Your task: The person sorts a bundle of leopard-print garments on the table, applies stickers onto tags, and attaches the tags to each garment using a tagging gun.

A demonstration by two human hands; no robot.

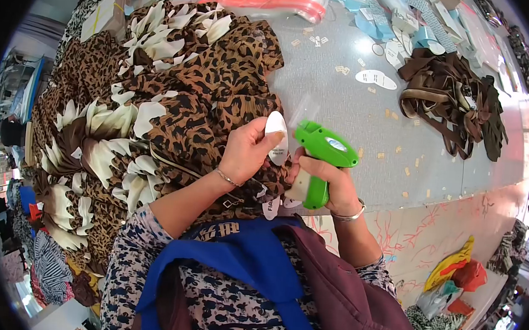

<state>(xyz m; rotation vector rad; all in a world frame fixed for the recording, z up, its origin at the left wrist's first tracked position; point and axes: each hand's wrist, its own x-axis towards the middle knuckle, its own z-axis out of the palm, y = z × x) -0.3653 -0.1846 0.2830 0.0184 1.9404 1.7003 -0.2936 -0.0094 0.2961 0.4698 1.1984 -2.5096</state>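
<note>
Green tagging gun (322, 146): from my station I see the right hand (341, 186) closed around its handle. White oval tag (281, 146): pinched between thumb and fingers of the left hand (244, 151), near the gun's nose. Leopard-print garment (203, 78): spread beyond and left of the left hand. Brown strap bundle (450, 101): beyond the right hand, to its right.

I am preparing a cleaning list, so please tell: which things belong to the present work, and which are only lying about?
In the work:
green tagging gun, in the right hand
white oval tag, in the left hand
patterned garment, beneath the left hand

Apparently just lying about:
brown straps
clear red-edged plastic
</note>
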